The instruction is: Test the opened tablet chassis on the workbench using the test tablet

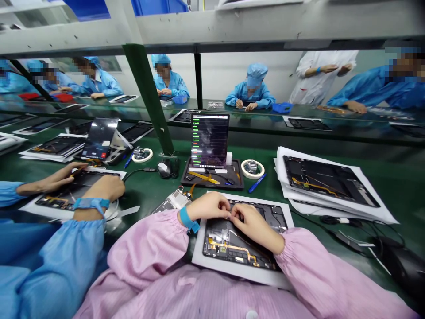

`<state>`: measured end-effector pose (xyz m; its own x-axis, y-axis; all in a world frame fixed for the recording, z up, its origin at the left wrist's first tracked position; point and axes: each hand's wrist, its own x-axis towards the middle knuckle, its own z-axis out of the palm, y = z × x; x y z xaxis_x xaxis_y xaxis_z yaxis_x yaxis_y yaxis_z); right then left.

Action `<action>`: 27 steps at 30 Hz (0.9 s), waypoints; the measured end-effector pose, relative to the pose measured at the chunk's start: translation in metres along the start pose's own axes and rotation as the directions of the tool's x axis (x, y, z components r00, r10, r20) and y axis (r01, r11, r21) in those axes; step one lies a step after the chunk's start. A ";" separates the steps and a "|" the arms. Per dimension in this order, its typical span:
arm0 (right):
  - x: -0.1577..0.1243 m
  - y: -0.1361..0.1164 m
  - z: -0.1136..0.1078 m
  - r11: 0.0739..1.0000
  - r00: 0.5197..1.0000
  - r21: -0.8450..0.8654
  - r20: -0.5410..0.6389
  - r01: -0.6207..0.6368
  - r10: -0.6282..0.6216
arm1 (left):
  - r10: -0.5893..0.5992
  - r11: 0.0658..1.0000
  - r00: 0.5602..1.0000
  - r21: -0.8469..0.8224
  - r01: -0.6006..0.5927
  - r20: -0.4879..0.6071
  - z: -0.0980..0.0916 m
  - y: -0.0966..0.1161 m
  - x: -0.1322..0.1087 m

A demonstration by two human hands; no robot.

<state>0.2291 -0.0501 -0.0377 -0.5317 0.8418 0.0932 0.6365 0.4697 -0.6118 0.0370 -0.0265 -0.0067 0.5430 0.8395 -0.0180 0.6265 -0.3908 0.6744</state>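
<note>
An opened tablet housing [229, 246] lies in front of me on a white sheet [212, 269], its dark inside and orange flex cable [229, 247] showing. Over its upper middle, my left hand [212, 206] and my right hand [250, 221] meet with fingers pinched together. Whatever is between the fingertips is too small to make out. A teal wrist strap [189, 219] circles my left wrist. Left of the sheet lies a circuit board [174, 201] with a silver shield, and an orange flex runs from it.
Behind the housing, a lit tablet screen [210, 141] stands on a black tray [212, 179]. A tape roll [253, 169] and blue pen [257, 183] lie beside it. Stacked housings [332, 179] and cables sit right. A co-worker's hands [104, 190] work at left.
</note>
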 end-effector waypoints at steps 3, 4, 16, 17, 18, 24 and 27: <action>0.000 0.001 0.000 1.000 1.000 0.011 -0.001 0.008 -0.008 | 0.080 0.988 0.897 0.156 -0.013 -0.434 -0.020 -0.005 0.014; 0.000 0.002 -0.001 1.000 1.000 0.011 0.003 0.012 -0.012 | 0.089 0.970 0.831 0.236 0.052 -0.548 -0.025 -0.009 0.021; -0.001 -0.003 -0.009 0.999 0.998 0.029 -0.043 0.037 -0.036 | 0.009 0.822 0.803 0.462 0.334 -0.596 -0.025 0.015 0.060; -0.005 -0.007 -0.021 0.998 0.993 0.036 -0.107 0.051 -0.047 | -0.025 0.833 0.841 0.454 0.316 -0.540 -0.017 0.032 0.056; -0.010 -0.012 -0.036 0.997 0.976 0.035 -0.210 0.073 -0.064 | -0.059 0.847 0.883 0.444 0.291 -0.466 -0.007 0.048 0.052; -0.068 -0.014 -0.146 0.984 0.750 -0.166 -0.659 -0.066 -0.061 | 0.006 0.878 0.977 0.469 0.096 -0.212 0.052 0.066 0.053; -0.098 0.014 -0.151 0.922 0.901 -0.273 -0.409 -0.273 0.145 | 0.081 0.867 0.983 0.498 0.010 -0.162 0.068 0.048 0.062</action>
<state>0.3745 -0.0861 0.0631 -0.1576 0.9354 0.3165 0.8848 0.2761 -0.3754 0.1388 -0.0189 -0.0260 0.4944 0.8550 0.1569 0.8272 -0.5182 0.2174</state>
